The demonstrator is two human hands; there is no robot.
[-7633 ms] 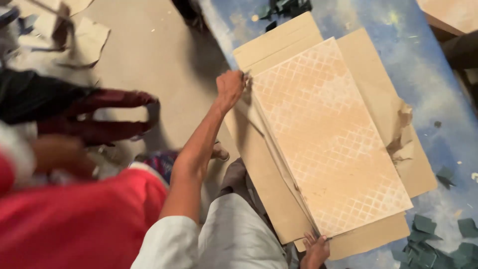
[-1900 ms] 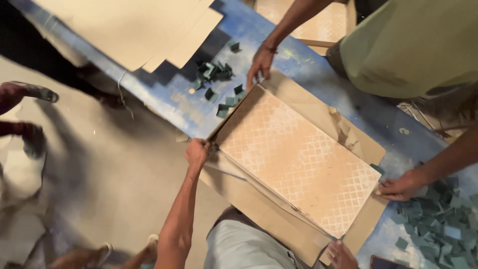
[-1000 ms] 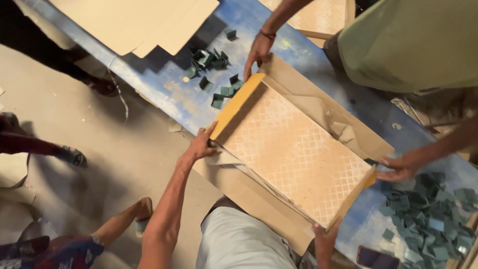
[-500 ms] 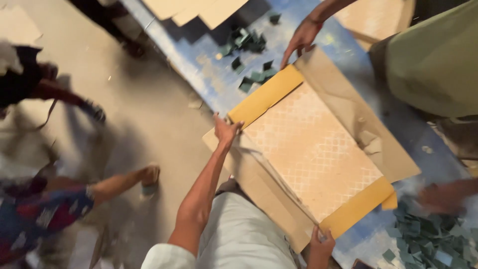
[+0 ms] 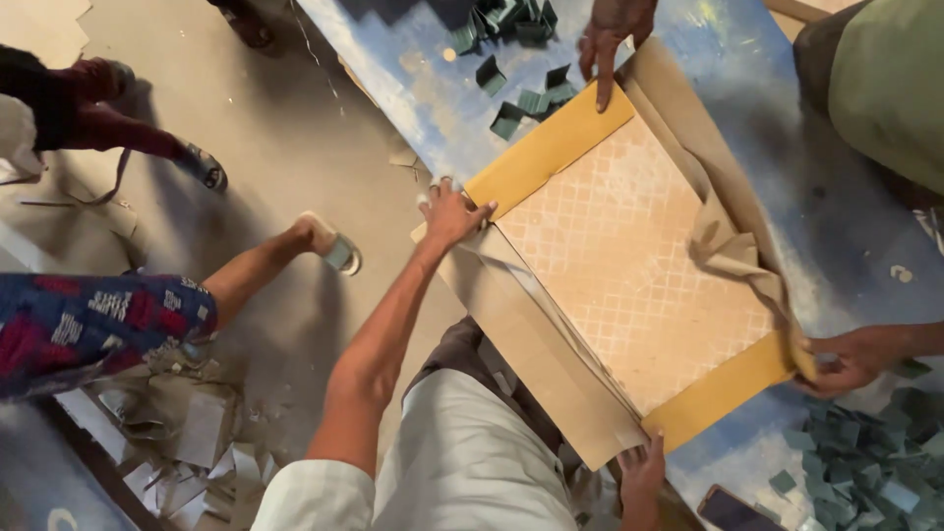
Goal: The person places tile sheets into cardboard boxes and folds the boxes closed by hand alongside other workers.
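Big flat tile sheet (image 5: 629,275), pale orange with a white lattice pattern, lies in an opened brown cardboard wrap (image 5: 551,364) on the blue counter (image 5: 433,88); long axis runs diagonally from upper left to lower right. Yellow paper bands cover both short ends, one at the far end (image 5: 546,152), one at the near end (image 5: 723,388). Left hand (image 5: 450,211), arm stretched forward, palm down, fingers spread and pressing on the sheet's left corner where the cardboard flap meets it; pinching nothing. Right hand (image 5: 641,477) low at the bottom edge, fingers resting on the near cardboard corner; grip state cannot be told, mostly cut off. Another person's hand (image 5: 610,39) presses flat on the far yellow band; a second co-worker hand (image 5: 851,359) pinches crumpled brown paper (image 5: 733,251) at the right corner. Small dark green square pieces scattered at top (image 5: 511,59) and piled at lower right (image 5: 875,462). Dark phone (image 5: 733,511) lies near the bottom edge.
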